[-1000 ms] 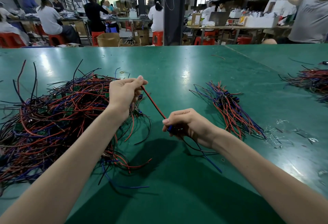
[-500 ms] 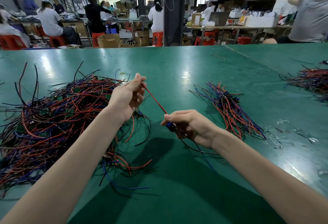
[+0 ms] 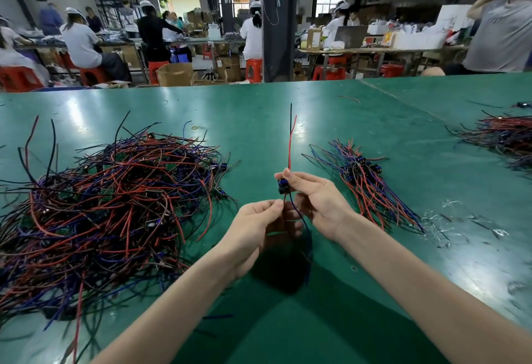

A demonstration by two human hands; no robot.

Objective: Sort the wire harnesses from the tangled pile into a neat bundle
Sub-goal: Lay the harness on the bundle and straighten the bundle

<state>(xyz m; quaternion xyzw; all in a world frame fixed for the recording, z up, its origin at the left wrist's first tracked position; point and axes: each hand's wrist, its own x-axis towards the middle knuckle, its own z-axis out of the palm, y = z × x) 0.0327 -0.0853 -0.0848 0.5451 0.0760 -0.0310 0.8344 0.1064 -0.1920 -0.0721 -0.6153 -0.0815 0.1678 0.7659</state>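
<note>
The harness [image 3: 283, 186], stretched slantwise from the pile [image 3: 109, 199] a second ago, now stands upright between the hands and clear of the tangle, so it looks ready to go onto the bundle [image 3: 371, 188] at the right. The right hand [image 3: 319, 202] pinches its boxy blue connector, with thin red and black wires rising stiffly above. The left hand [image 3: 253, 225] pinches the limp blue and dark wires below, over the smooth green table [image 3: 259, 116].

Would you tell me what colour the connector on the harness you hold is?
The connector is blue and black; the head view shows it.
</note>
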